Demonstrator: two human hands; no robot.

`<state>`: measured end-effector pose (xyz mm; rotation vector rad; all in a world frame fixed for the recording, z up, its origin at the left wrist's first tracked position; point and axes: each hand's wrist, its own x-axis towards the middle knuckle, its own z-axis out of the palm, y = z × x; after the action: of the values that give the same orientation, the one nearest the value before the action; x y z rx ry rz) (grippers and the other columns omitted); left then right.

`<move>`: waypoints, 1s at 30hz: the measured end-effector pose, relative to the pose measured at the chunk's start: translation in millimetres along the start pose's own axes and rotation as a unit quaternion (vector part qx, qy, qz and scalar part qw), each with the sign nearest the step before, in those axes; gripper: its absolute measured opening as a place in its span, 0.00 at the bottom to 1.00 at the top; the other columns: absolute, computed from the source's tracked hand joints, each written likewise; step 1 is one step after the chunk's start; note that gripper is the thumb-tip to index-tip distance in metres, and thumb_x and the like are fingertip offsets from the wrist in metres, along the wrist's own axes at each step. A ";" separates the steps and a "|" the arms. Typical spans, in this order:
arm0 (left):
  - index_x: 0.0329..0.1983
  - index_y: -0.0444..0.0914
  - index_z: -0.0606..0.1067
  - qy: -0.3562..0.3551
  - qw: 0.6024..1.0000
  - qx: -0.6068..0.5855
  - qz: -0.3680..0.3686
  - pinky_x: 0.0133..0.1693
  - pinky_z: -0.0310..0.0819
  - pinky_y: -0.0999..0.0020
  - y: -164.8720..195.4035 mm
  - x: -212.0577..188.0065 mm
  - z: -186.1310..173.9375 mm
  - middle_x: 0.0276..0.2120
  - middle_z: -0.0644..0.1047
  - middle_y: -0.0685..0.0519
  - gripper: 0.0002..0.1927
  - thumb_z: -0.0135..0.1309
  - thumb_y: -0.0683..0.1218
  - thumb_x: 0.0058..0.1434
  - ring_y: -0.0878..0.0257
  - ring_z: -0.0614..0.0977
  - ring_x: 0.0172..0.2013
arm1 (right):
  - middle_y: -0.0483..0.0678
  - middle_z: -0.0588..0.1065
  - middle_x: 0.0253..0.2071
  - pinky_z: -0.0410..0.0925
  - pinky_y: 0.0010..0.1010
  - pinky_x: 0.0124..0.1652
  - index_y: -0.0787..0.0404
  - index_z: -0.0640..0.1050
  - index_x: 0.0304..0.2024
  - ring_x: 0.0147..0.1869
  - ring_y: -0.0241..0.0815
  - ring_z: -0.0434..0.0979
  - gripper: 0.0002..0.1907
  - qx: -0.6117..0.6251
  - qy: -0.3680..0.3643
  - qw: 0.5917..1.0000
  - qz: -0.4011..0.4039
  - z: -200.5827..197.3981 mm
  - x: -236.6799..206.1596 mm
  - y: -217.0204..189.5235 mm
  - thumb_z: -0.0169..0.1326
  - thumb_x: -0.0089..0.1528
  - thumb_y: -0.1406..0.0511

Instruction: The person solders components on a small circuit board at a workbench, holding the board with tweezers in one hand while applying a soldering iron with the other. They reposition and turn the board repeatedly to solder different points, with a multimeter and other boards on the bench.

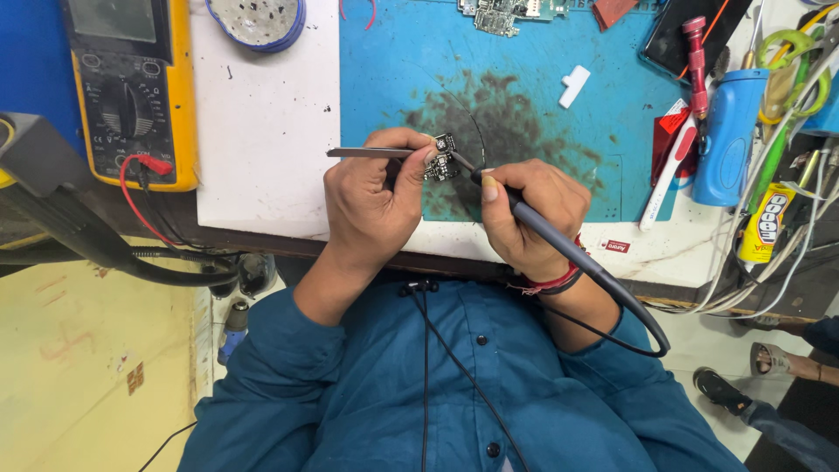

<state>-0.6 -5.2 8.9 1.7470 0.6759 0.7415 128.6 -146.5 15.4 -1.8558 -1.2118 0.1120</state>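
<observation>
Now tweezers (pixel 371 152) — soldering iron (pixel 524 214) — small board (pixel 442 157)

I am looking straight down from the head camera, close above the blue work mat (pixel 542 114) (filling the upper centre of the frame), with my own teal shirt (pixel 454 385) crowding the bottom.

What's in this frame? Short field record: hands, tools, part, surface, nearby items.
left hand: pinches tweezers, tips at the small circuit board
right hand: grips soldering iron like a pen, tip at the board
circuit board: small, dark, lifted just over the mat between both hands
surface: blue mat with a dark stained patch, on a white bench
left side: yellow multimeter, red and black leads
right side: blue bottle, cables, yellow tube
</observation>
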 end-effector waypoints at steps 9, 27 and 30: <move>0.44 0.34 0.78 0.000 1.000 0.001 -0.007 0.30 0.73 0.76 -0.4 0.1 1.1 0.31 0.82 0.53 0.04 0.59 0.40 0.71 0.71 0.81 0.28 | 0.49 0.75 0.28 0.64 0.34 0.32 0.65 0.77 0.36 0.29 0.45 0.75 0.04 0.003 0.004 1.000 -0.001 0.2 -0.5 0.9 0.59 0.66 0.70; 0.45 0.34 0.78 -0.003 1.000 0.001 0.002 0.30 0.74 0.76 -2.5 0.1 1.5 0.32 0.83 0.53 0.03 0.59 0.40 0.71 0.71 0.82 0.28 | 0.50 0.75 0.28 0.64 0.33 0.31 0.65 0.77 0.36 0.29 0.45 0.75 0.04 0.004 0.006 1.000 -0.005 -0.4 0.0 1.2 0.59 0.66 0.71; 0.45 0.34 0.78 -0.003 1.000 0.001 0.008 0.30 0.74 0.76 -2.6 0.2 1.6 0.33 0.83 0.52 0.04 0.59 0.40 0.71 0.71 0.83 0.29 | 0.49 0.75 0.28 0.64 0.33 0.31 0.65 0.77 0.36 0.29 0.45 0.75 0.04 0.006 0.003 1.000 -0.005 -0.4 0.2 0.8 0.59 0.66 0.71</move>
<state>0.5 -5.3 6.0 1.7572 0.6600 0.7475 129.4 -146.7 15.1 -1.8381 -1.2139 0.1080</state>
